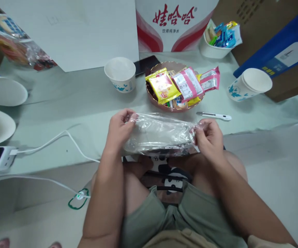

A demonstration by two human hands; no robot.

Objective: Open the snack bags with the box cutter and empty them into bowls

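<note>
A clear plastic bag [161, 132] is stretched sideways between my two hands, over the table's front edge and above my lap. My left hand [121, 127] pinches its left end, thumb against fingers. At the other end, my right hand [209, 136] is closed on the gathered plastic. Just beyond the bag stands a gold-rimmed bowl [175, 108] heaped with wrapped snacks, a yellow packet [163, 86] and a pink-striped packet [187, 84] on top. A white utility knife [215, 116] lies behind my right hand.
A paper bowl [120, 74] stands by a dark phone [147, 64]. Stacked paper cups [249, 84], a tub of sachets [215, 50] and a blue jug [280, 44] are at right. White cables [71, 137] run from a power strip [0, 158] over the left edge.
</note>
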